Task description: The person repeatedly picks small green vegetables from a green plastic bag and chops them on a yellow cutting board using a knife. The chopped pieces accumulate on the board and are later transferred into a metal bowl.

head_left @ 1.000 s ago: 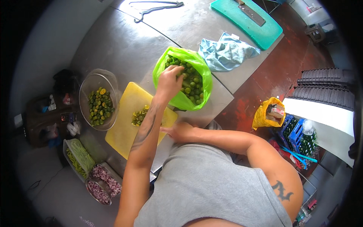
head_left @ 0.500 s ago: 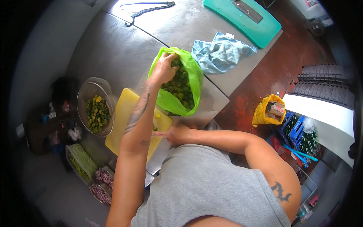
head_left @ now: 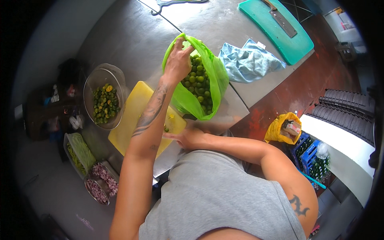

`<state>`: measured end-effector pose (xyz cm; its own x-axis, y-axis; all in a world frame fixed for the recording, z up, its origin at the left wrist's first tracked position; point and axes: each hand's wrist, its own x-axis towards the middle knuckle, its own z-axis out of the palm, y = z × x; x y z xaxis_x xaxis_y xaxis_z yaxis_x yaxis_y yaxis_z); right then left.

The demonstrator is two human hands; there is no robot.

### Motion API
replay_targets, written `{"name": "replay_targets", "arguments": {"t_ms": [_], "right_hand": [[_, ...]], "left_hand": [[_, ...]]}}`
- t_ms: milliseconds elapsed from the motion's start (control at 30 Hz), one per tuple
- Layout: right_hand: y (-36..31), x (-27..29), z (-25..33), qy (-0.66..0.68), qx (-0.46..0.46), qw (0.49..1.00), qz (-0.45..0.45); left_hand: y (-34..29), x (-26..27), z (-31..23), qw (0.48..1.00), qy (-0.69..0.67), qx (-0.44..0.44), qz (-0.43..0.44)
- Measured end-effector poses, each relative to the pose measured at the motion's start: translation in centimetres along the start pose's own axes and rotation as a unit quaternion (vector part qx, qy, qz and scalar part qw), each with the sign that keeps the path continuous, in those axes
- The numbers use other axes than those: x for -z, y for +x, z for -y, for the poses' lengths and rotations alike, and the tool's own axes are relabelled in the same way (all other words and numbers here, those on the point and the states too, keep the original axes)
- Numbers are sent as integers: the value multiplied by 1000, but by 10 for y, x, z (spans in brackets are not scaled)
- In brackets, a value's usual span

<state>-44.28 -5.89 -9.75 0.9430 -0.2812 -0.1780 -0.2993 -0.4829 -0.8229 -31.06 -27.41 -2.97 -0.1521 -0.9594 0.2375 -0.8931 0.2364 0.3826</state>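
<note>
A bright green plastic bag (head_left: 219, 86) stands on the steel table, its mouth facing me. Inside lie many small green citrus fruits (head_left: 199, 78). My left hand (head_left: 179, 60) is at the upper rim of the bag, its fingers closed on the plastic above the fruits. Partly under my left forearm lies a yellow cutting board (head_left: 134, 108), with a few small bits of fruit on it. Beside the board's near right edge is my right hand (head_left: 191, 139); one finger points left, the others are hidden. To the left, a metal bowl (head_left: 89, 90) contains cut fruits (head_left: 106, 104) with orange flesh.
A light blue cloth (head_left: 250, 60) and a teal cutting board (head_left: 264, 24) bearing a cleaver (head_left: 283, 22) lie at the far right. Containers of chopped purple onion (head_left: 105, 176) and green vegetables (head_left: 80, 154) stand lower left. A yellow bag (head_left: 276, 130) and blue bottle crates (head_left: 310, 154) are rightward.
My left hand has come up from the fruits to the bag's upper rim, and the rim there is drawn upward. My right hand stays by the yellow board. The view has shifted slightly.
</note>
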Motion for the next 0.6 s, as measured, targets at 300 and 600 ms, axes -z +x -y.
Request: {"name": "replay_targets", "arguments": {"t_ms": [300,600], "right_hand": [[-2,10,8,-33,-16,999,14],[-3,12,9,30,-42,998,31]], "left_hand": [[3,34,-12,988,57,107,93],[11,62,-28,993,-99,-18,60]]}}
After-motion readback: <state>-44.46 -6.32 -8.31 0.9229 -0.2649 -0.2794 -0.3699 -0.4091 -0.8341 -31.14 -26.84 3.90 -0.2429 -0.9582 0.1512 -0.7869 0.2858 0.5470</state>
